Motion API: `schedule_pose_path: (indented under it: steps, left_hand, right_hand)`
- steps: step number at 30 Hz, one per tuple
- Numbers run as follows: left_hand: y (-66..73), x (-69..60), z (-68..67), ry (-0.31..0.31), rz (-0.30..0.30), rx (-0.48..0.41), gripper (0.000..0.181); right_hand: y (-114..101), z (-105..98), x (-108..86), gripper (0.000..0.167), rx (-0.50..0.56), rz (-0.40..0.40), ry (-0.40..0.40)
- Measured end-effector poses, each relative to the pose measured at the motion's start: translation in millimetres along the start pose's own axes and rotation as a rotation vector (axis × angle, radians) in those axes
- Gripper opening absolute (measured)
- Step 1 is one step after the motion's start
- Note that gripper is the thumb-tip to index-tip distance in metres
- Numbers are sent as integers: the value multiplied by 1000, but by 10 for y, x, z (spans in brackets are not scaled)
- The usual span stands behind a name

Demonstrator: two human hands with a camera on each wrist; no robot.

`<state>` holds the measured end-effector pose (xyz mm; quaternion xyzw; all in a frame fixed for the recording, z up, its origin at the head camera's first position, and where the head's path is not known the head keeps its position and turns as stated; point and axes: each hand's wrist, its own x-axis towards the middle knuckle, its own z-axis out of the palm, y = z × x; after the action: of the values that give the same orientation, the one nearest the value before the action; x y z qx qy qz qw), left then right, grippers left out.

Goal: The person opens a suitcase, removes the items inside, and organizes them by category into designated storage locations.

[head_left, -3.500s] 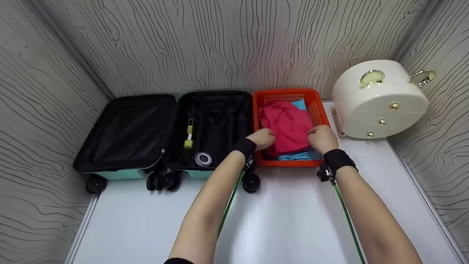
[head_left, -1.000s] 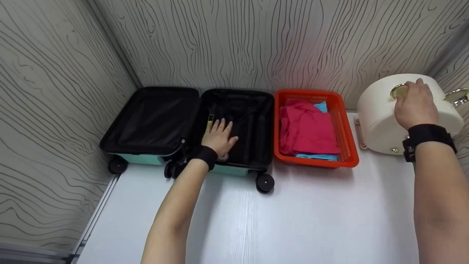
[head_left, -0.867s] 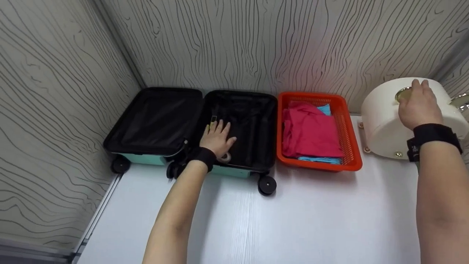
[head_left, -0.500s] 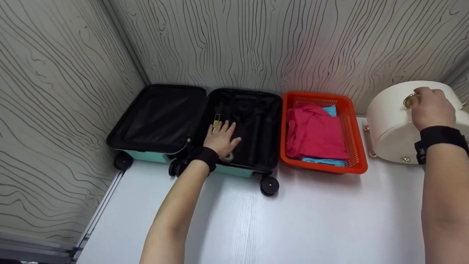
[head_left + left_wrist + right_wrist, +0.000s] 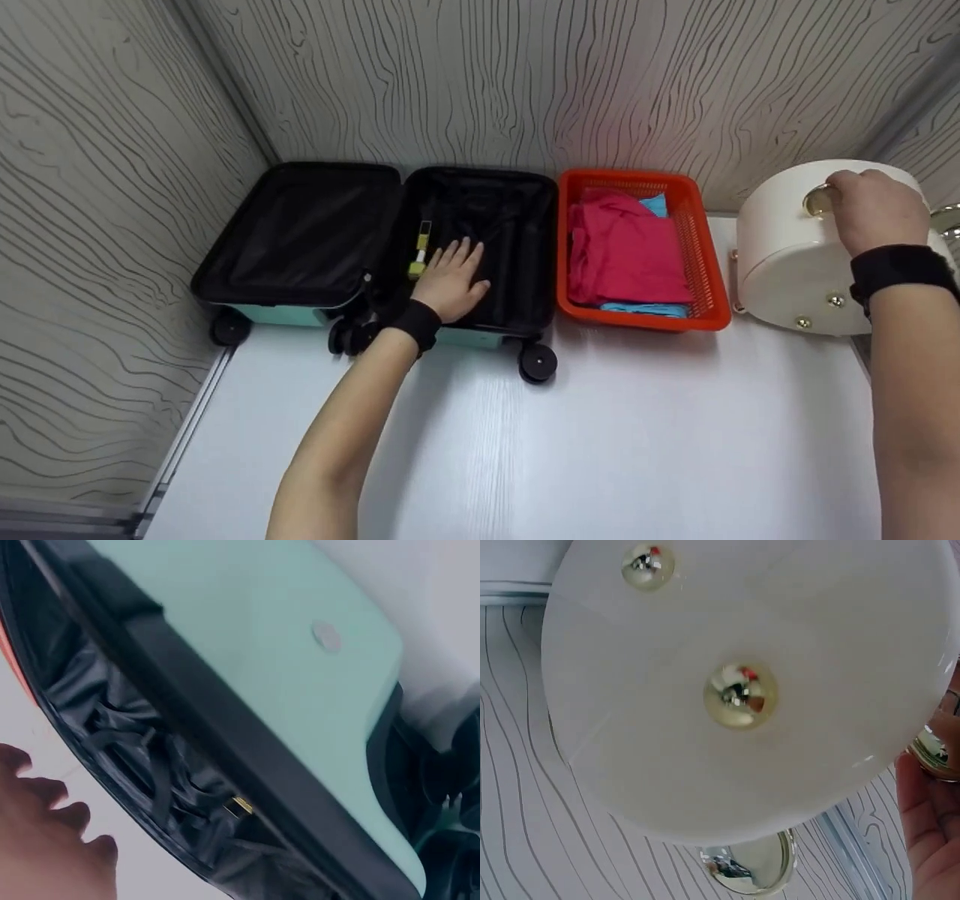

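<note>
Two hands show: the left hand [image 5: 448, 289], fingers outstretched, over the open suitcase [image 5: 529, 277]; the right hand [image 5: 881, 214] gripping a gold handle [image 5: 817, 201] on the white case [image 5: 787, 274].

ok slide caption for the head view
Left hand over open turquoise suitcase, right hand gripping gold handle of white drum-shaped case.

The right hand [image 5: 883, 211] partly hides the white case [image 5: 787, 281] — head view crops one handle [image 5: 948, 209].
</note>
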<state>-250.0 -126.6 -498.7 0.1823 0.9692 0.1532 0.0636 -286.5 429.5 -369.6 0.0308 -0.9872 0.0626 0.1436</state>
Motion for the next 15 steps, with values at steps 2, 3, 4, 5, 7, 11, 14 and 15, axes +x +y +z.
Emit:
schedule_pose_path:
  steps: [2, 3, 4, 5, 7, 11, 14, 15]
  left_hand:
    - [70, -21, 8, -19, 27, -1, 71]
    - [120, -29, 11, -31, 39, 1, 72]
    - [177, -40, 14, -39, 51, 5, 73]
    - [247, -40, 16, -51, 75, 11, 74]
    - [400, -33, 26, -65, 132, 21, 75]
    - [720, 0, 30, -95, 243, 36, 76]
    - [889, 16, 35, -108, 274, 58, 76]
    - [930, 20, 37, -112, 281, 64, 76]
  right_hand:
    - [-6, -75, -13, 15, -39, -28, -13]
    - [-7, -111, -19, 14, -63, -38, -25]
    - [-9, -145, -26, 13, -81, -49, -40]
    - [-10, -178, -34, 13, -99, -63, -58]
    - [-10, -241, -58, 14, -122, -78, -97]
    - [0, -350, -126, 13, -140, -104, -189]
    - [-13, -429, -171, 14, -168, -103, -265]
    - [-25, -456, -184, 13, -181, -102, -292]
